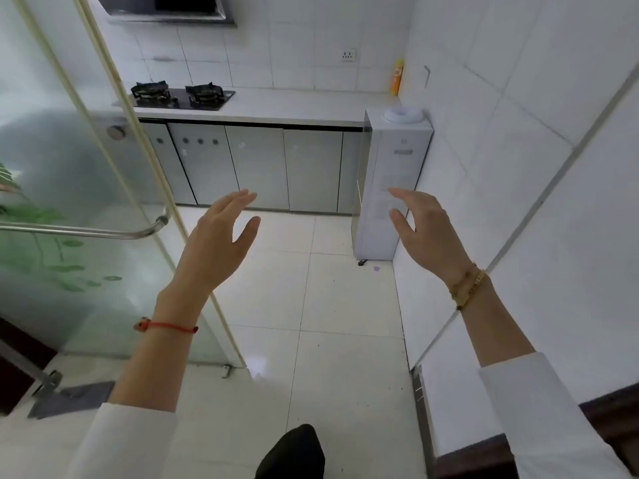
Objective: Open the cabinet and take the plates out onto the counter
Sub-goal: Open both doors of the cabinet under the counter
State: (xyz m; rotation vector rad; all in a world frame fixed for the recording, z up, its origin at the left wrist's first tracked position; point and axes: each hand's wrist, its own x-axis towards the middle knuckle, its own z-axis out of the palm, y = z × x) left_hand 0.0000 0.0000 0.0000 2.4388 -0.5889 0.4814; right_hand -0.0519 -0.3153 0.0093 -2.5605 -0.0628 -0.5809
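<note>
Across the tiled floor stands a row of grey base cabinets (259,167) with all doors shut, under a white counter (297,105). No plates are in view. My left hand (218,236) is raised in front of me, fingers spread, holding nothing. My right hand (425,226) is raised at the same height, also open and empty. Both hands are well short of the cabinets, at the kitchen doorway.
A frosted glass sliding door (86,202) with a metal bar handle (86,232) stands at my left. A white water dispenser (390,188) stands against the right wall beside the cabinets. A black gas hob (183,95) and an orange bottle (397,77) sit on the counter.
</note>
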